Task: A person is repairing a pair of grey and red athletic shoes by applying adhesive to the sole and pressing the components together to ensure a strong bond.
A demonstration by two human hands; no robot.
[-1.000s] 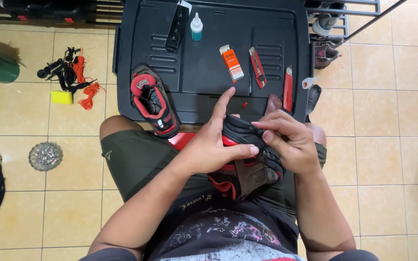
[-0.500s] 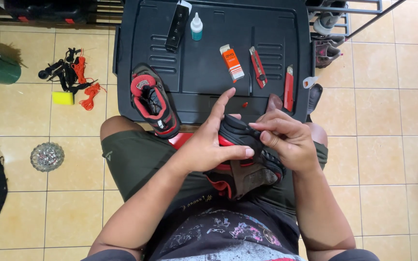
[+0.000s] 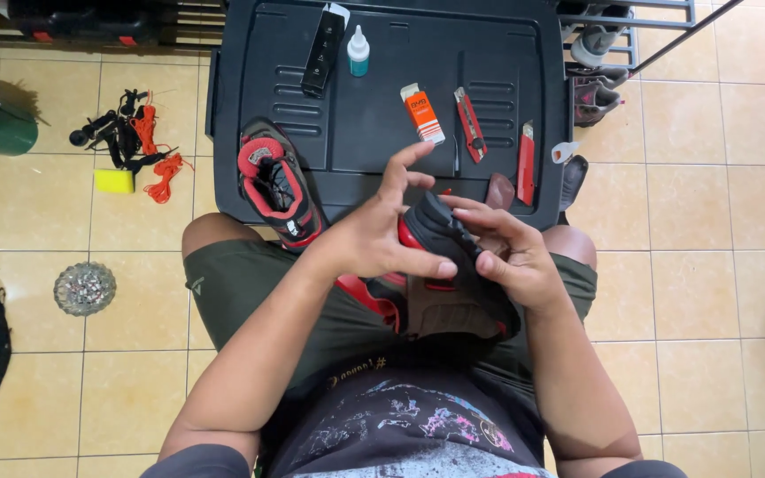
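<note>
Shoe black and red on your lap, your left hand gripping its side with fingers spread, your right hand pinching its front edge, matching shoe on black lid.

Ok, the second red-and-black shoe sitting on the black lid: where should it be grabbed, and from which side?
Probably best at the padded red collar of the red-and-black shoe, coming down from above. It sits upright on the black plastic lid with its opening facing up, so fingers could hook inside the collar and pinch the heel wall. Its near end overhangs the lid's front edge, beside the left hand.
</note>
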